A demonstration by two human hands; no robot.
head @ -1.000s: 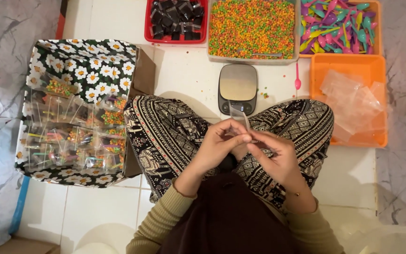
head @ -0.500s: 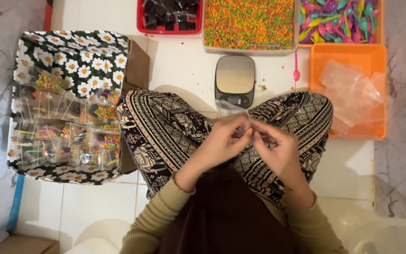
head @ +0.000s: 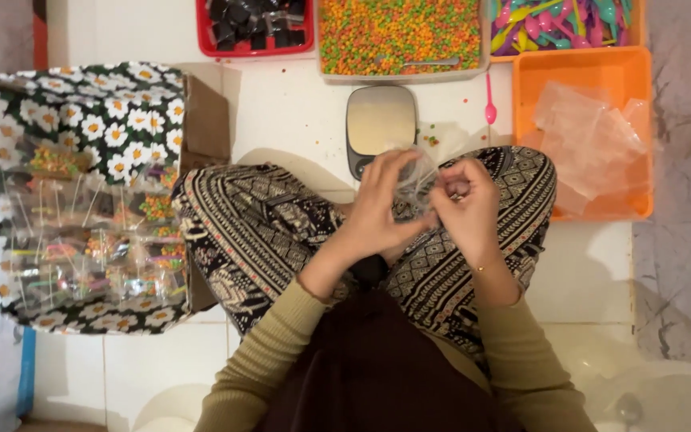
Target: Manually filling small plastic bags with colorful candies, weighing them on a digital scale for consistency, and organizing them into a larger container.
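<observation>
Clear plastic, thin and crinkled: 1 small transparent bag sits between both hands, above the lap of a person seated cross-legged on the white tiled floor. Left hand has its fingers closed on the bag's left edge; right hand pinches the right edge with thumb and fingertips together. Both hands are clamped on the bag, close to each other but not quite touching. Whether the bag holds anything cannot be told; the film is too clear and partly hidden by fingers. Judgement on handling: very light, limp, no stiffness of its own, slick film that slides between dry fingers and clings layer to layer. Not fragile as such, but likely to stretch or tear if pulled hard at a seam. Best hold is at the mouth edges, 1 pinch per side, so the opening stays taut. Surroundings: small digital scale on the floor just beyond the hands; tray of orange, green and yellow pellets behind it; orange tray with a loose stack of empty bags to the right; box lined with daisy-print cloth, holding filled packets, to the left.
</observation>
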